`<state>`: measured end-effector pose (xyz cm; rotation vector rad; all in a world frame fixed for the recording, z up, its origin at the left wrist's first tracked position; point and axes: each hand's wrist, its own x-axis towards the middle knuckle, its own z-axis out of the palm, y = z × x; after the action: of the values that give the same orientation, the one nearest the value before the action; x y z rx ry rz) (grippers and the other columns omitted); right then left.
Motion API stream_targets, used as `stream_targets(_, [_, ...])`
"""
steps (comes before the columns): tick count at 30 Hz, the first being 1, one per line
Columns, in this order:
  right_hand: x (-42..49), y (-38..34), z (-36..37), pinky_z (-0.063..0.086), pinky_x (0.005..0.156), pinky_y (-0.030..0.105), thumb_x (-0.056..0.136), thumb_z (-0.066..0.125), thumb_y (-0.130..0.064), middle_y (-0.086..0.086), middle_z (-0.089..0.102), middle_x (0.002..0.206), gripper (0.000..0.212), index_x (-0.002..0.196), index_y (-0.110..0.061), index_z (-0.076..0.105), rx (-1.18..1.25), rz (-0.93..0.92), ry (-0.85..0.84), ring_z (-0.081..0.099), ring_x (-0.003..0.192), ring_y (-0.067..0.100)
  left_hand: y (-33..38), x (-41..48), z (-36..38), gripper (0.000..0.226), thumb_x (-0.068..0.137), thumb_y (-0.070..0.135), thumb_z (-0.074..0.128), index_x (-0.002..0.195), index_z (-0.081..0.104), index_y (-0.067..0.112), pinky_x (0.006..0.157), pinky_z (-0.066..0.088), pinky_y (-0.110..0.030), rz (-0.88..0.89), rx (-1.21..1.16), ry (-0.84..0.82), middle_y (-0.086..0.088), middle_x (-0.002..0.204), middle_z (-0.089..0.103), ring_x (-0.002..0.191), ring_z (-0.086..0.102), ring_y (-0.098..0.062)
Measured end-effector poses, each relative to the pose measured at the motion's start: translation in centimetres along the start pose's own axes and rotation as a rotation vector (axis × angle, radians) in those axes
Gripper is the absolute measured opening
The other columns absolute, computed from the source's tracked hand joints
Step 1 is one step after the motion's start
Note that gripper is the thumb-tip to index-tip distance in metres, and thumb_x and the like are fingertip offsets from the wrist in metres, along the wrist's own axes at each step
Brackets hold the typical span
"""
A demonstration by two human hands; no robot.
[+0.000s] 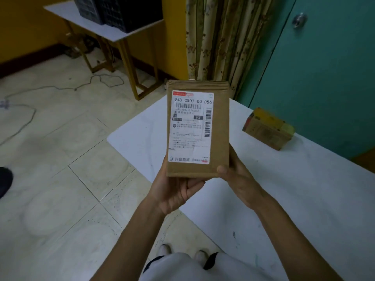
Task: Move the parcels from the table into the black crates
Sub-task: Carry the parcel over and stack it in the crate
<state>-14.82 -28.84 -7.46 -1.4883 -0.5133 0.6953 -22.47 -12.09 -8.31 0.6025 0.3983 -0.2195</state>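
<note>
A flat brown parcel (220,126) with a white shipping label faces me, held upright above the near corner of the white table (304,189). My left hand (176,191) grips its bottom edge from below. My right hand (237,179) holds its lower right corner, thumb on the front. A second parcel (267,128), a small cardboard box with yellow tape, lies on the table near the teal wall. Two black crates (119,11) stand on a second white table (113,31) at the far left.
Tiled floor (60,159) separates the two tables, with a grey cable (28,118) trailing across it. A patterned curtain (223,37) and a teal door (324,67) stand behind the near table. A dark shoe (5,181) shows at the left edge.
</note>
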Motion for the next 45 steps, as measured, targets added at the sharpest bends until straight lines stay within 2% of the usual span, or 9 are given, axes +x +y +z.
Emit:
stream_targets(5, [-0.9,0.5,-0.5,0.05,0.093,0.023,0.064,0.077,-0.06,-0.006,0.047,0.144,0.113,0.152,-0.024,0.018,0.032,0.011,-0.006,0.05,0.128,0.007,-0.9,-0.2,1.0,0.062,0.091,0.06,0.033,0.108,0.073,0.017,0.071,0.059,-0.036,0.02,0.007,0.034,-0.019,0.115,0.067,0.092,0.071,-0.033])
stream_targets(13, [-2.5,2.4,-2.2,0.041,0.108,0.049,0.068,0.069,-0.044,-0.012,0.06,0.132,0.095,0.15,-0.03,0.024,0.143,0.024,0.193,0.056,0.124,0.013,-2.5,-0.4,1.0,0.056,0.086,0.065,0.042,0.133,0.049,0.035,0.099,0.047,-0.041,0.213,0.514,0.269,0.003,0.131,0.06,0.116,0.06,-0.017])
stream_targets(18, [-3.4,3.4,-2.5,0.051,0.096,0.032,0.058,0.081,-0.056,-0.016,0.065,0.124,0.103,0.146,-0.03,0.032,0.17,0.064,0.203,0.059,0.119,0.01,-2.3,-2.0,-0.1,0.073,0.065,0.079,0.058,0.131,0.039,0.053,0.089,0.05,-0.024,0.291,0.707,0.185,0.017,0.134,0.054,0.116,0.057,-0.005])
stream_targets(20, [-3.3,3.6,-1.9,0.052,0.088,0.024,0.052,0.082,-0.063,-0.014,0.065,0.123,0.106,0.142,-0.03,0.037,0.203,0.087,0.192,0.06,0.118,0.01,-2.4,-2.8,-0.4,0.075,0.058,0.073,0.069,0.127,0.042,0.058,0.092,0.049,-0.025,0.308,0.764,0.172,0.024,0.131,0.054,0.116,0.057,-0.001])
stream_targets(24, [-2.6,4.2,0.1,0.051,0.091,0.024,0.056,0.079,-0.065,-0.011,0.062,0.128,0.101,0.141,-0.031,0.038,0.18,0.135,0.124,0.057,0.122,0.011,-2.1,-4.4,-1.5,0.064,0.059,0.059,0.07,0.119,0.048,0.059,0.093,0.05,-0.029,0.333,0.751,0.267,0.026,0.125,0.058,0.112,0.059,0.002])
stream_targets(31, [1.1,5.3,5.8,0.045,0.1,0.029,0.066,0.064,-0.056,-0.02,0.059,0.129,0.074,0.135,-0.044,0.04,0.115,0.259,-0.094,0.054,0.124,0.006,0.3,-8.5,-6.5,0.069,0.055,0.064,0.069,0.119,0.046,0.058,0.095,0.049,-0.03,0.355,0.711,0.447,0.024,0.127,0.056,0.113,0.058,-0.002])
stream_targets(34, [3.8,5.4,9.9,0.049,0.093,0.025,0.069,0.063,-0.052,-0.018,0.061,0.128,0.075,0.139,-0.039,0.039,0.072,0.27,-0.186,0.056,0.121,0.006,2.1,-10.5,-10.1,0.084,0.043,0.078,0.073,0.12,0.047,0.058,0.097,0.048,-0.035,0.371,0.646,0.523,0.019,0.131,0.055,0.117,0.056,-0.006])
stream_targets(40, [11.4,5.1,20.9,0.05,0.089,0.021,0.067,0.061,-0.056,-0.028,0.064,0.118,0.078,0.139,-0.044,0.032,-0.037,0.298,-0.344,0.059,0.113,-0.001,8.0,-15.1,-19.4,0.082,0.047,0.08,0.07,0.123,0.051,0.054,0.097,0.049,-0.034,0.447,0.5,0.61,0.014,0.133,0.057,0.122,0.055,-0.013])
stream_targets(45, [18.5,5.1,32.9,0.047,0.098,0.028,0.069,0.063,-0.055,-0.029,0.063,0.118,0.088,0.147,-0.04,0.026,-0.1,0.325,-0.465,0.058,0.115,0.001,15.8,-20.6,-28.1,0.071,0.048,0.079,0.072,0.114,0.055,0.061,0.092,0.05,-0.029,0.498,0.431,0.695,0.021,0.122,0.063,0.116,0.059,-0.007])
